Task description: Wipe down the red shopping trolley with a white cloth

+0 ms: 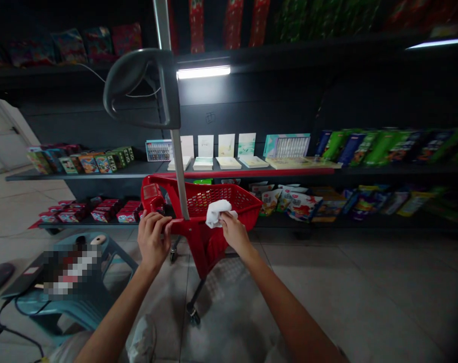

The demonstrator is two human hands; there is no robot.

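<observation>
A red plastic shopping trolley basket with mesh sides stands on small castors directly in front of me. My left hand is wrapped around its near rim, just left of the metal pole that rises from the basket to a grey curved handle. My right hand is shut on a crumpled white cloth, which it presses against the top of the basket's rim.
A blue plastic stool at lower left carries a pixelated object, and a black cable trails across the tiled floor. Dark shelves behind the trolley hold cards, boxes and colourful packets.
</observation>
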